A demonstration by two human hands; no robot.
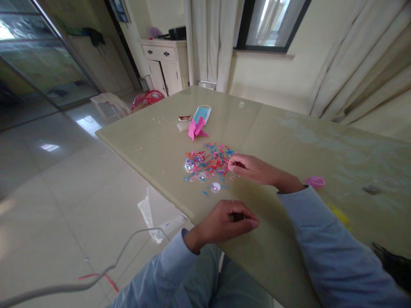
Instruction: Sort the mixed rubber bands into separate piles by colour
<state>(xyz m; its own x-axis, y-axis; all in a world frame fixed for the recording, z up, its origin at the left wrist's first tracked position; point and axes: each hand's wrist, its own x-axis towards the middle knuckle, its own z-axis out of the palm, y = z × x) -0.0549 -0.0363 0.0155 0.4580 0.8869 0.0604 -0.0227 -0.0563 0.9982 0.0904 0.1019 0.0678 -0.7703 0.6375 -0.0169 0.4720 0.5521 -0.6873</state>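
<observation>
A loose pile of small thin pieces (212, 162), red, blue and pink, lies on the table; their exact kind is too small to tell. Clear round pieces (189, 166) sit at its left, and a small shiny disc (215, 187) lies in front. At the pile's right edge is my right hand (248, 168), fingers curled together and touching the pieces; what they grip is hidden. My left hand (224, 222) hovers by the near table edge, thumb and forefinger pressed together. Anything between those tips is too small to make out.
Beyond the pile lie folded pink paper (197, 128), a blue face mask (203, 114) and a small box (184, 118). A pink item (316, 182) and a yellow one (340, 215) are near my right sleeve. A grey cable (128, 244) runs at lower left.
</observation>
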